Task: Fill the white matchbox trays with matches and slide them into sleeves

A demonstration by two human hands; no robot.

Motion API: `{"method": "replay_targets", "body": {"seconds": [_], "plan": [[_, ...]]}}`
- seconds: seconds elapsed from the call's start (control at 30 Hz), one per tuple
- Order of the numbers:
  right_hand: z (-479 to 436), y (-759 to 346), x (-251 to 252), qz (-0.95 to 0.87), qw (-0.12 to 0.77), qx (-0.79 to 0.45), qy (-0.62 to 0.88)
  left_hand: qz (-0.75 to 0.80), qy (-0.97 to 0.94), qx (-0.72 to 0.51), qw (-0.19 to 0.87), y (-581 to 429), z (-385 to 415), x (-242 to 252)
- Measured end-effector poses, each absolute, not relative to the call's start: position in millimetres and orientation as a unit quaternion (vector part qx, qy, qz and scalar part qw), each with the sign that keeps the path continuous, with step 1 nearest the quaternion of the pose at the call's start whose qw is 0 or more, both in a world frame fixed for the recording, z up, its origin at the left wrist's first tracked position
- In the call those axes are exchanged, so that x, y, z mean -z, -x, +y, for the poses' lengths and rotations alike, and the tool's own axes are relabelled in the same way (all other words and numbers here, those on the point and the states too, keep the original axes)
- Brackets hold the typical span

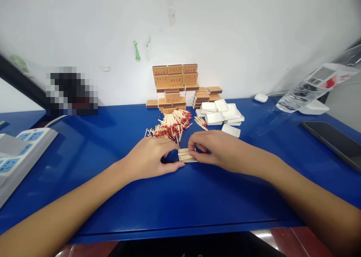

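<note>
The small white tray (pixel 188 161) sits on the blue table (pixel 180 204), matches (pixel 184 156) inside. At its left end, the left hand (pixel 149 157) curves thumb and fingers wide (whether they press, I cannot tell). Over its right end, the right hand (pixel 220 148) holds its fingertips narrow, any pinch hidden. A heap of red-tipped matches (pixel 172 127) lies far-left.

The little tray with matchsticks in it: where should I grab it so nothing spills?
Pinch the tray by its long walls near the left end, probably best coming from the left. It lies flat and open-topped, its length running left to right, so that should leave the matchsticks uncovered; the right hand hides its other end.
</note>
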State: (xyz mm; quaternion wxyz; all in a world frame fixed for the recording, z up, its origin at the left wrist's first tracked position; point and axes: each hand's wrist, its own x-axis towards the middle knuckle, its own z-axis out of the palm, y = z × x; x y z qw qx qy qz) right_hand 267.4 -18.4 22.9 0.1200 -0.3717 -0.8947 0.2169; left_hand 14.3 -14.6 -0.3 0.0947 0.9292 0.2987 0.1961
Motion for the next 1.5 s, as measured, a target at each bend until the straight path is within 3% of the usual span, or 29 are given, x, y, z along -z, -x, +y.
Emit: {"method": "replay_targets", "body": {"seconds": [0.43,1.5], "plan": [[-22,-268,-27,-0.901,0.117,-0.152,0.389,0.299,-0.928,-0.199,0.099,-15,-15,1],[-22,-267,-30,-0.889,0.080,-0.225,0.390,0.296,-0.930,-0.201,0.088,-14,-15,1]]}}
